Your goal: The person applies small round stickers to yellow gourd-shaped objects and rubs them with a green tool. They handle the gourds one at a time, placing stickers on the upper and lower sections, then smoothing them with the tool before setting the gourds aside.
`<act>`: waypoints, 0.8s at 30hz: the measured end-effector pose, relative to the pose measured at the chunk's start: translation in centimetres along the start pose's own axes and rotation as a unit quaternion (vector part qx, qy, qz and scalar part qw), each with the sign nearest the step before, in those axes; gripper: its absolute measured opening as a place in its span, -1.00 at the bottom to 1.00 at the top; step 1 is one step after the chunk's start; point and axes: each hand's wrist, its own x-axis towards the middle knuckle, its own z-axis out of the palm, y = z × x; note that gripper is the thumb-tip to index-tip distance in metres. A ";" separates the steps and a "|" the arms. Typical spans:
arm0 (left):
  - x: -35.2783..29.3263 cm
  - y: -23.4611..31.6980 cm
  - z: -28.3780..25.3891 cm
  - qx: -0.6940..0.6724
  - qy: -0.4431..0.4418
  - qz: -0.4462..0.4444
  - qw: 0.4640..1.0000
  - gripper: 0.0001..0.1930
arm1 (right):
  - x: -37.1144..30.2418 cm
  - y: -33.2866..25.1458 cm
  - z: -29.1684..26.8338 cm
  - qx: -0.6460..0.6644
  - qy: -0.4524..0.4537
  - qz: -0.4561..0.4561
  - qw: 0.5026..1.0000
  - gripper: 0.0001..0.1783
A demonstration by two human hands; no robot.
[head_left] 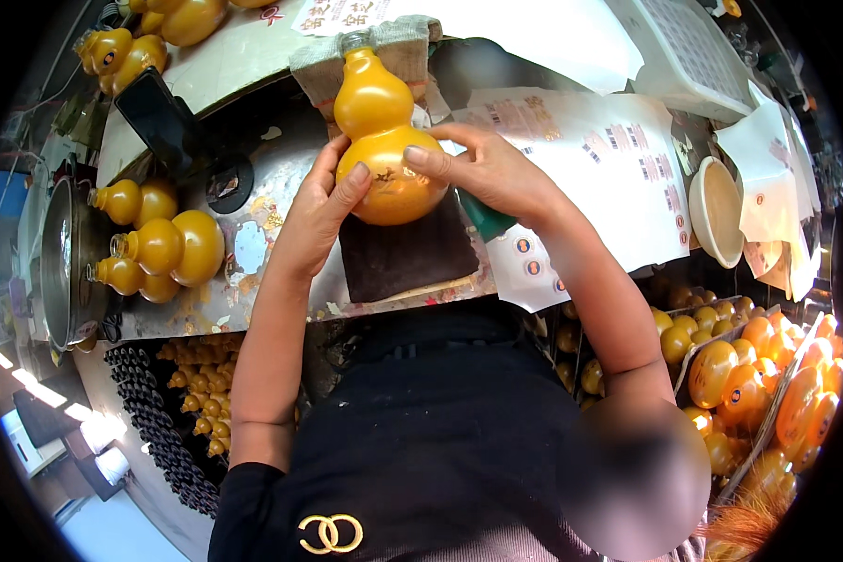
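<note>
A glossy yellow gourd-shaped bottle (375, 98) lies with its neck pointing away from me, its neck end on a folded grey cloth (314, 73). My left hand (326, 201) grips the wide lower bulb from the left, thumb on top. From the right, my right hand (496, 173) holds the same bulb, with its thumb pressed on the upper surface near a small dark mark. Its other fingers curl around the far side and are partly hidden. Below the bulb, a dark square pad (403, 258) lies on the worktop. A green object (485, 217) shows under my right wrist.
Several yellow gourd bottles (197, 248) stand at left, near a phone (159, 117) on a round-based stand. Sticker sheets (609, 178) cover the right side, beside a round cream bowl (717, 211) and a white plastic basket (674, 56). Crates of bottles (740, 375) sit lower right.
</note>
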 end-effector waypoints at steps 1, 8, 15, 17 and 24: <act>0.0 0.0 0.0 -0.013 0.001 0.000 1.000 -0.30 | 0.3 0.0 -0.1 0.024 -0.024 0.000 0.999 -0.20; -0.1 -0.1 0.3 -0.065 -0.003 0.000 0.998 -0.37 | 0.1 -0.1 0.0 0.093 -0.041 0.036 0.994 -0.33; 0.1 -0.9 -0.5 -0.090 0.015 0.001 0.996 -0.32 | -0.1 0.9 0.9 0.159 0.007 0.033 0.987 -0.32; -0.2 -1.0 -0.7 -0.019 -0.012 0.026 0.999 -0.28 | -0.8 0.8 0.8 0.177 0.002 0.054 0.983 -0.34; -0.4 -1.5 -1.0 0.008 -0.030 0.038 0.999 -0.20 | -1.2 2.3 1.2 0.226 -0.027 0.018 0.974 -0.26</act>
